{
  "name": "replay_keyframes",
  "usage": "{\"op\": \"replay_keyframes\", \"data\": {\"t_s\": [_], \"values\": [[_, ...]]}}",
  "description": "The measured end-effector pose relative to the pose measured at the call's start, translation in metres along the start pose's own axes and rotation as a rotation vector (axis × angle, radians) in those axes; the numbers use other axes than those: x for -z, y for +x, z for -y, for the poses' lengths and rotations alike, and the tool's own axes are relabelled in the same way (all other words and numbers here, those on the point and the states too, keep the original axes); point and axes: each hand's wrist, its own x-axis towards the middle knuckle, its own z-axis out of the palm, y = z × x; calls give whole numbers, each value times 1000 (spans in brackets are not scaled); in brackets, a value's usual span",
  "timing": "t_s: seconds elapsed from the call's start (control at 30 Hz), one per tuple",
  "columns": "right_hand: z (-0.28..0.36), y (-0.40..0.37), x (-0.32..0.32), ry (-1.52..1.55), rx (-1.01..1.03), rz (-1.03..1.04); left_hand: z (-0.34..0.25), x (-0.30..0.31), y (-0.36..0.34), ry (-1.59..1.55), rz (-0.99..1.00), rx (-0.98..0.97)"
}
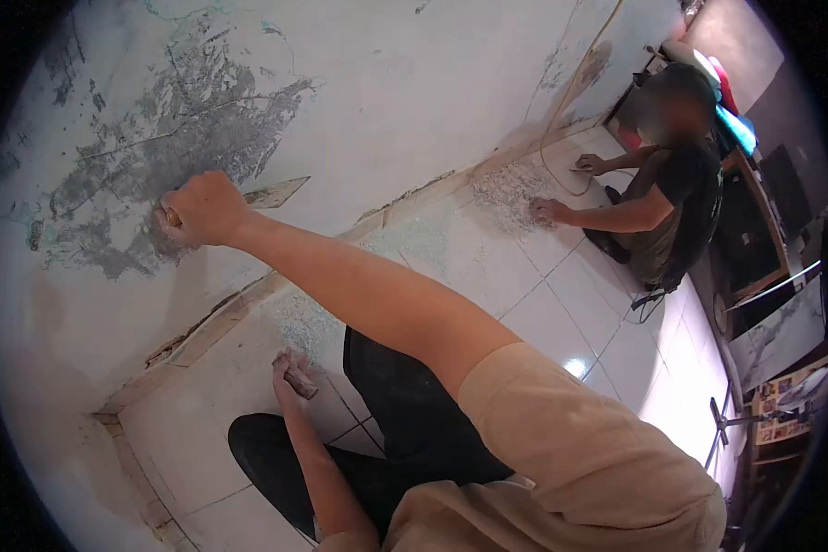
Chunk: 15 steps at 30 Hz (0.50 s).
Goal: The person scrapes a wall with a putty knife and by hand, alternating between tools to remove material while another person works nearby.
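My right hand (pixel 213 210) is raised against the wall, closed round the handle of a pointed trowel (pixel 281 191). The blade sticks out to the right of my fist, close to the wall. Bare grey patches (pixel 179 138) show around my fist where the white paint is gone. Lower down, my left hand (pixel 285 375) is closed on a dusty brownish block (pixel 301 378), held above the floor near my knee.
Crumbled debris (pixel 515 193) lies along the wall base. A co-worker (pixel 676 193) crouches at the upper right, both hands near that debris. A cable (pixel 561 110) hangs down the wall there. A stand (pixel 722 425) and furniture (pixel 750 230) line the right side of the tiled floor (pixel 524 317).
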Motion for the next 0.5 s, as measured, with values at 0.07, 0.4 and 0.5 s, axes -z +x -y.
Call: {"op": "replay_keyframes", "data": {"t_s": [0.07, 0.4, 0.5], "values": [[-1, 0, -3, -13, 17, -43, 1, 2, 1, -1, -13, -6], [1, 1, 1, -7, -4, 2, -1, -1, -3, 35, 7, -5], [2, 0, 3, 1, -16, 24, 1, 2, 0, 23, 13, -10]]}}
